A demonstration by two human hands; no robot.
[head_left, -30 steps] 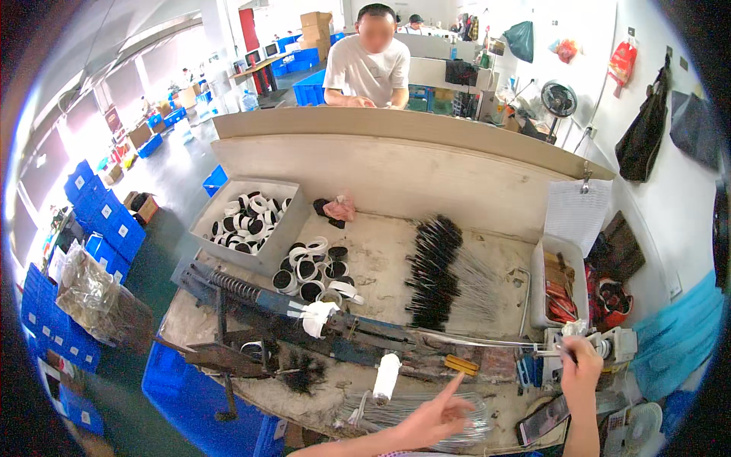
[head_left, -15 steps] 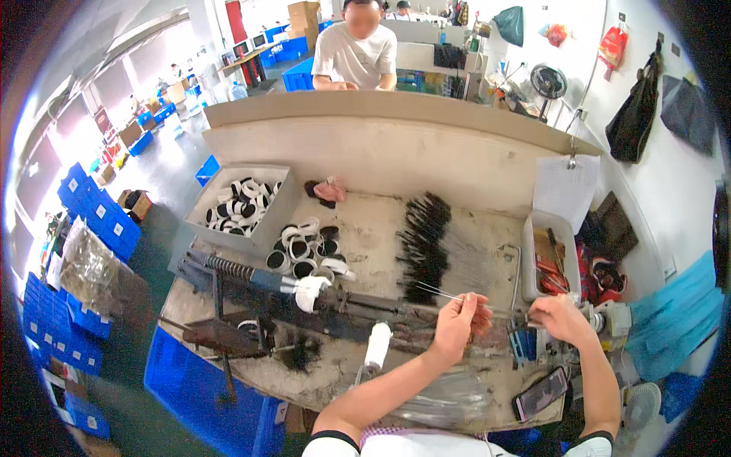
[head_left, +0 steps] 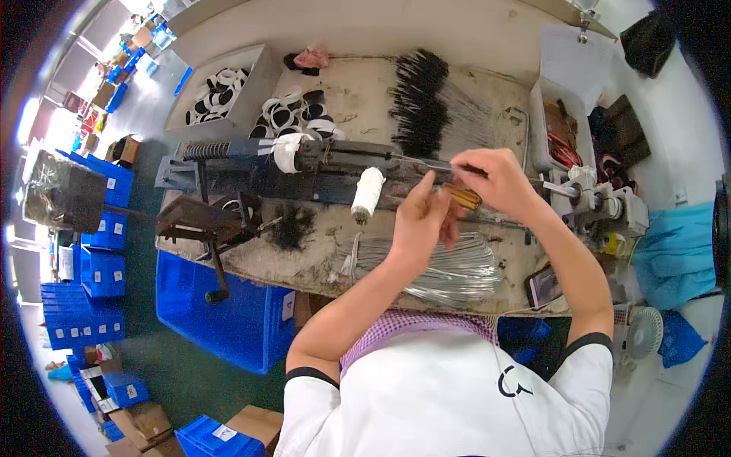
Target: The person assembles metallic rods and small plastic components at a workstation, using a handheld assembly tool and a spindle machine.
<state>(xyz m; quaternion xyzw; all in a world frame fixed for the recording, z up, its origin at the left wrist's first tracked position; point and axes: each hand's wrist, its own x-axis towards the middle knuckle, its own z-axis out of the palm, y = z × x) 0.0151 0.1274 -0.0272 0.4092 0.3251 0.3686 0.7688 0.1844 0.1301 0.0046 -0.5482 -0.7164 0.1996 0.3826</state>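
Observation:
My right hand [head_left: 499, 179] is closed at the right end of a long dark bar device [head_left: 350, 152], with its fingers pressed together over a thin dark piece. My left hand [head_left: 422, 217] is just left of it, partly smeared by motion, so its grip is unclear. A yellow handle [head_left: 463, 196] shows between the two hands; which hand holds it, if either, I cannot tell. A white-wrapped upright cylinder [head_left: 369, 190] stands left of my left hand. A white band [head_left: 288, 152] sits around the device's left part. Beyond the bar lie black-bristled wire brushes [head_left: 419, 99] in a row.
A bundle of thin wires [head_left: 457, 266] lies at the near edge, with a phone [head_left: 543, 288] to its right. White-and-black rings fill a grey bin [head_left: 259, 84] and lie beside it. A tool bin [head_left: 542, 141] stands at right. Below is a blue crate [head_left: 213, 327].
The view has tipped downward. My right hand has moved left from the bench's right side to the bar, beside my left hand. The thin wires that my left hand held up no longer show there.

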